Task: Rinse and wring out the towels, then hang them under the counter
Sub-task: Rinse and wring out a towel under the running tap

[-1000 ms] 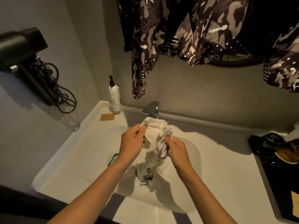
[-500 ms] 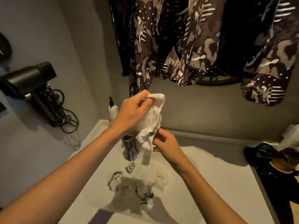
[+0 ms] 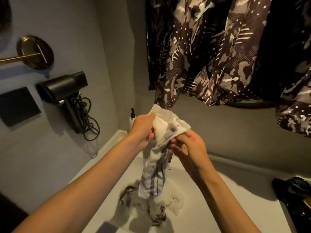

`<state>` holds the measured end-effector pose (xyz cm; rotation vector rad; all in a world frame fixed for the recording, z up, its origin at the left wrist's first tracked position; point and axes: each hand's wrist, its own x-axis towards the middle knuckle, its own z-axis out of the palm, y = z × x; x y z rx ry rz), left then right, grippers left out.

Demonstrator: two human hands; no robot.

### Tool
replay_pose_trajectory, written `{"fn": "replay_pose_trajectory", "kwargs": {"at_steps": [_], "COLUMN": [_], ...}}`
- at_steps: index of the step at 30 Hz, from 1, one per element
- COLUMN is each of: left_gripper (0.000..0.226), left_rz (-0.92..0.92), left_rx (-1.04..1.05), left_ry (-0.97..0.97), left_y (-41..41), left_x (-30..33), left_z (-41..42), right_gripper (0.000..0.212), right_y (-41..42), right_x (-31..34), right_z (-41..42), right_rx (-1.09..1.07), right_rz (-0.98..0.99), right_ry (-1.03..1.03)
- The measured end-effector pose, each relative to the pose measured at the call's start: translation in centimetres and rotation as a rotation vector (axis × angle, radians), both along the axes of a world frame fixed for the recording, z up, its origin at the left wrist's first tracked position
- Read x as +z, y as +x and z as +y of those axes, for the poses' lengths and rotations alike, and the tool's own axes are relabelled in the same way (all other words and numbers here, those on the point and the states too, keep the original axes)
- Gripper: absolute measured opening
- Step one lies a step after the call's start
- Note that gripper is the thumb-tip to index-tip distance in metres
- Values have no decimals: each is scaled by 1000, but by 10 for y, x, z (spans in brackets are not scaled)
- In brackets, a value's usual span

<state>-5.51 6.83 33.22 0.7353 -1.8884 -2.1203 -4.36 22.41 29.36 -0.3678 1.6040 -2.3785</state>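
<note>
Our hands have spread the white striped towel (image 3: 161,143) wider above the sink (image 3: 218,199), left hand (image 3: 143,130) gripping its top, right hand (image 3: 188,143) pinching its edge; no writing readable.

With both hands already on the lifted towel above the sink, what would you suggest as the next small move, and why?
Probably twist it: turn the left hand and right hand in opposite directions to wring the towel. Both hands grip its bunched upper end, and the rest hangs loose and untwisted over the sink, so any water would fall into the basin, where more cloth lies.
</note>
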Motion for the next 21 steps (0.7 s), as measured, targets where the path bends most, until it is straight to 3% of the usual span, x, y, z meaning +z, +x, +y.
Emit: {"fn": "replay_pose_trajectory", "kwargs": {"at_steps": [3, 5, 6, 8, 10, 13, 15, 17, 19, 21], "left_gripper": [12, 42, 36, 13, 32, 66, 80, 63, 26, 11], "left_rz": [13, 80, 102, 62, 35, -11, 10, 65, 143, 167], "left_rx": [42, 45, 49, 16, 2, -25, -234, -322, -238, -193], "left_ry": [192, 277, 259, 182, 21, -437, -444, -448, -421, -478], "left_y": [3, 1, 3, 10, 13, 29, 36, 39, 33, 32], "left_x": [-15, -13, -9, -9, -17, -35, -45, -50, -55, -59], "left_z": [0, -4, -4, -6, -7, -1, 8, 13, 9, 11], "right_gripper": [6, 6, 8, 18, 15, 18, 17, 16, 23, 27], "right_y": [-8, -8, -9, -13, -14, -15, -13, -13, -14, -13], "right_x": [-4, -14, -16, -19, -16, -15, -15, -19, -21, -21], "right_z": [-9, -13, -14, -13, -12, -8, -3, 1, 8, 10], "right_rx": [-173, -174, -154, -172, -210, -263, -202, -142, -165, -154], "right_rz": [35, -12, -45, -22, 29, 5, 17, 14, 11, -4], "right_ry": [149, 209, 212, 253, 257, 225, 222, 224, 225, 211]}}
